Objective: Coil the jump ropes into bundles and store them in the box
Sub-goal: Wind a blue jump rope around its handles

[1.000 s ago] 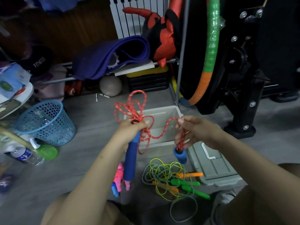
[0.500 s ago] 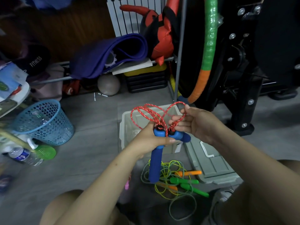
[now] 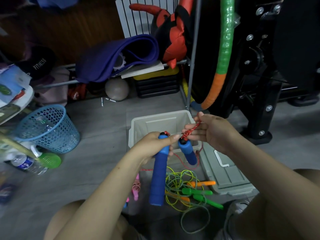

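Above the open grey box (image 3: 138, 125), left hand (image 3: 152, 144) grips one long blue handle (image 3: 158, 175), pointing down. Right hand (image 3: 213, 132) pinches the red rope (image 3: 189, 131) just above the second blue handle (image 3: 187, 153), which dangles. Near side, on floor: green-and-orange jump ropes (image 3: 192, 193), tangled. Box lid (image 3: 226, 177) lies right.

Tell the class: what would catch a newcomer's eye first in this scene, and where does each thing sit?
The eye lands on the two hands at centre: the left hand grips one blue handle, while the right hand pinches the red rope above the second blue handle. Behind them stands the open grey box. On the floor below lies a tangle of green and yellow ropes.
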